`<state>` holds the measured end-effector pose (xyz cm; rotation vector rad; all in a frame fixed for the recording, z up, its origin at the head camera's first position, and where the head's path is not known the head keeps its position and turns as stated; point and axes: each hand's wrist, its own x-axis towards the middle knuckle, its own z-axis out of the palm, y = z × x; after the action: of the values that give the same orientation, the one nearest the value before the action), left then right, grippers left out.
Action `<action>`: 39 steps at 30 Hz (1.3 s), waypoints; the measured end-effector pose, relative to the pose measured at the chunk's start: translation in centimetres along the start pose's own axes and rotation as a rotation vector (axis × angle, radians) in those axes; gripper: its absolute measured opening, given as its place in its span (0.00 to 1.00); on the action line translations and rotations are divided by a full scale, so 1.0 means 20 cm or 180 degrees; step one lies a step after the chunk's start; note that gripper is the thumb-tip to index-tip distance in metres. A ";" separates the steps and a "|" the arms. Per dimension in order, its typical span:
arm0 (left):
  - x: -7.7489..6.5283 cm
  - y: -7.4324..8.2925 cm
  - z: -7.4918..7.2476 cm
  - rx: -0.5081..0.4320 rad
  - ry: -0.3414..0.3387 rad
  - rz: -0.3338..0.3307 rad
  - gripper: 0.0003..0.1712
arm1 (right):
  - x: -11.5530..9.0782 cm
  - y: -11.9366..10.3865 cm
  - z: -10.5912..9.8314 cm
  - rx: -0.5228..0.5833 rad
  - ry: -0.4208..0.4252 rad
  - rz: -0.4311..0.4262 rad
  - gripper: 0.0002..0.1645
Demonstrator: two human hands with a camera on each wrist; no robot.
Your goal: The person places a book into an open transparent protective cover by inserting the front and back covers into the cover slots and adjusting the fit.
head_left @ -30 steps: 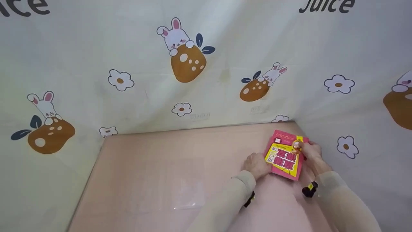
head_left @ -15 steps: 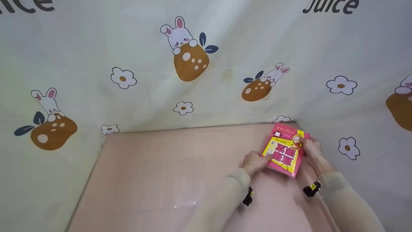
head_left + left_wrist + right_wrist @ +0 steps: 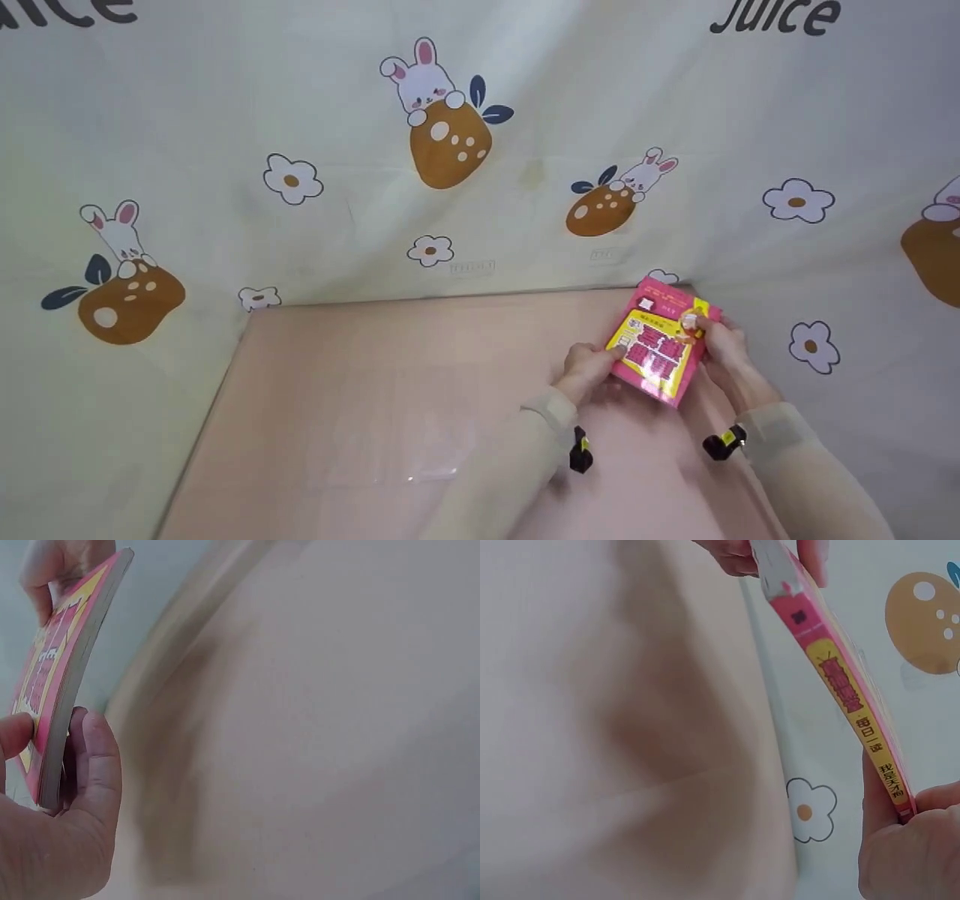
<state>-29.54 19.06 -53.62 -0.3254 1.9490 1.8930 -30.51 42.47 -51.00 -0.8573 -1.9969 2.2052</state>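
Observation:
A pink-and-yellow paperback book (image 3: 660, 341) is held tilted above the pink surface near its back right corner. My left hand (image 3: 589, 369) pinches its left edge, with the thumb on the cover and curled fingers behind, as the left wrist view shows. On the opposite edge my right hand (image 3: 726, 346) grips the book between the thumb on the cover and the fingers beneath. The printed spine (image 3: 847, 694) faces the right wrist camera, close to the right hand (image 3: 911, 851). White page edges (image 3: 84, 667) show in the left wrist view.
The pink table surface (image 3: 337, 405) meets a pale curtain-like backdrop (image 3: 525, 217) printed with rabbits and flowers at the back and both sides. A shiny transparent patch (image 3: 405, 442) lies on the surface. Black straps or cameras (image 3: 580, 450) hang by both wrists.
The book has risen and shifted slightly up and left. My left hand has moved up along its edge, its thumb now over the cover. My right hand keeps its grip.

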 end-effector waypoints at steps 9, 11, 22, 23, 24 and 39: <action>-0.01 0.06 -0.06 -0.0340 0.0115 0.0078 0.13 | -0.02 -0.01 0.03 0.0207 -0.0285 -0.0019 0.44; -0.02 0.06 -0.07 -0.0391 0.0150 0.0129 0.12 | -0.03 0.00 0.03 0.0214 -0.0334 -0.0022 0.42; 0.00 0.09 -0.16 -0.0668 0.0417 0.0393 0.11 | -0.04 0.03 0.04 0.0092 -0.0666 -0.0097 0.30; 0.01 0.09 -0.16 -0.0632 0.0438 0.0435 0.11 | -0.04 0.03 0.03 0.0089 -0.0709 -0.0091 0.31; 0.02 0.08 -0.17 -0.0588 0.0450 0.0473 0.11 | -0.04 0.04 0.03 0.0082 -0.0752 -0.0079 0.31; 0.05 0.05 -0.31 0.0176 0.0666 0.0805 0.08 | -0.05 0.06 0.05 -0.0280 -0.1223 -0.0045 0.22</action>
<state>-31.72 13.01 -53.19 -0.2813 2.2693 2.0247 -29.74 41.00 -51.83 -0.4460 -2.2621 2.4410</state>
